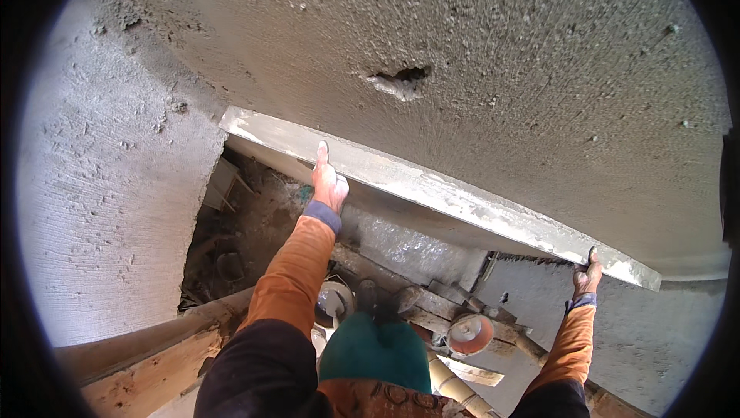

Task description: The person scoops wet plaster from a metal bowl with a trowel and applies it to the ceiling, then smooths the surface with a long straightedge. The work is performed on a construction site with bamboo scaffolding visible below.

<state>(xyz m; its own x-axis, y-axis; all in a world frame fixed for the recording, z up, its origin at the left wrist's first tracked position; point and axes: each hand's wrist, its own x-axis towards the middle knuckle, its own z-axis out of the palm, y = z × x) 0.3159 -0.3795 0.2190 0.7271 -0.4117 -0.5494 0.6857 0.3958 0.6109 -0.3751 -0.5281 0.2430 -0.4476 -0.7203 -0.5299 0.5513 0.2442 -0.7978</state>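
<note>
A long, pale, plaster-smeared straightedge [447, 194] slants across the view from upper left to lower right, lying along the wet grey plastered wall [493, 86]. My left hand [329, 184] grips it left of its middle, with the index finger stretched along its face. Close to its right end my right hand [589, 273] has hold of it, thumb up on the face and the other fingers hidden behind. In the plaster above the straightedge is a ragged dark hole [402, 80].
Another rough plastered wall [116, 187] stands at the left. My feet are on wooden planks [385, 271], high over a littered floor [262, 217]. Near them are a round bucket [470, 334] and a pale container [333, 302]. Thick poles [154, 333] cross below.
</note>
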